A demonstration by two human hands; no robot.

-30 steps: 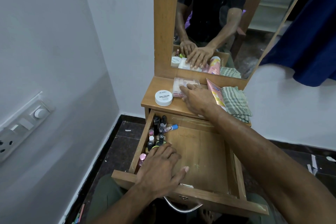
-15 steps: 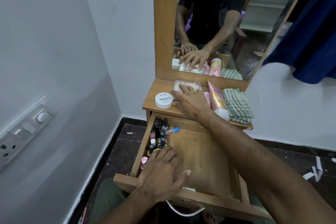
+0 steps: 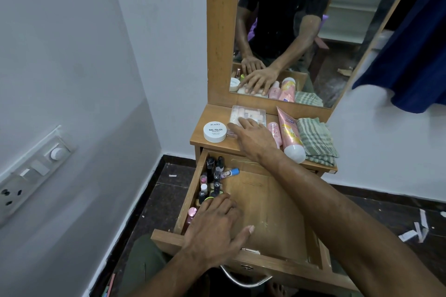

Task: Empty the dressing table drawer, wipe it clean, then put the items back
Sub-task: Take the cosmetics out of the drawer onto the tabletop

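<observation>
Right hand (image 3: 253, 137) has slid slightly left across the bench (image 3: 212, 149), fingers straight over the clear box (image 3: 248, 113) beside the white jar (image 3: 214, 131); left hand (image 3: 214, 222) lies flat in the open drawer (image 3: 265, 212), bottles (image 3: 213, 181) just beyond its fingertips.

White walls (image 3: 72, 55), a switch panel (image 3: 31, 176) at lower left, dark floor (image 3: 386, 212), a wood-framed mirror (image 3: 337, 31) at top centre.

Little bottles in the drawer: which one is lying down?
The small tube with the blue cap lies on its side at the back of the wooden drawer, pointing right. The dark-capped nail polish bottles beside it all stand upright.
</observation>
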